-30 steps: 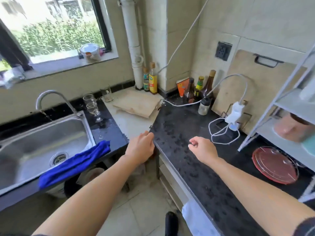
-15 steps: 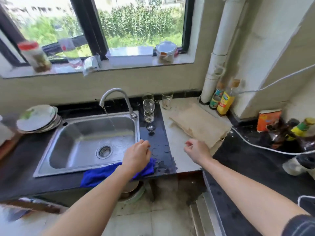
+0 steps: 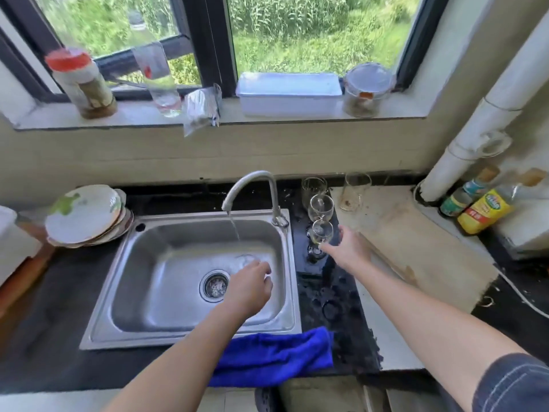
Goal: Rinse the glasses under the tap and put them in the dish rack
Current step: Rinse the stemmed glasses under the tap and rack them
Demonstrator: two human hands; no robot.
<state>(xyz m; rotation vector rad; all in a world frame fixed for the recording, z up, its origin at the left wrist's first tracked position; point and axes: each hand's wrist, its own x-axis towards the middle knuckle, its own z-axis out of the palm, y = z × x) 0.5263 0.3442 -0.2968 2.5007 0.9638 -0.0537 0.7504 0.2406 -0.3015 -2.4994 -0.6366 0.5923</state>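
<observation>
Two stemmed wine glasses stand on the wet black counter right of the sink point(image 3: 190, 331): a near wine glass point(image 3: 321, 231) and a second wine glass point(image 3: 320, 206) behind it. A tumbler point(image 3: 313, 187) stands at the back, and another tumbler point(image 3: 355, 190) on the pale counter. The tap point(image 3: 252, 182) runs a thin stream into the basin. My right hand point(image 3: 349, 252) is spread at the near wine glass, fingertips touching its bowl, not closed around it. My left hand point(image 3: 248, 289) hovers over the basin by the drain, fingers loosely curled, holding nothing. No dish rack is in view.
A stack of plates point(image 3: 86, 217) sits left of the sink. A blue cloth point(image 3: 273, 355) hangs over the sink's front edge. A wooden board point(image 3: 416, 251) lies right of the glasses, with bottles point(image 3: 481, 209) by a white pipe. Jars and a box line the windowsill.
The view swung left from the right counter to the sink. My left hand moved off the blue cloth and over the basin. My right hand reached forward to the near wine glass.
</observation>
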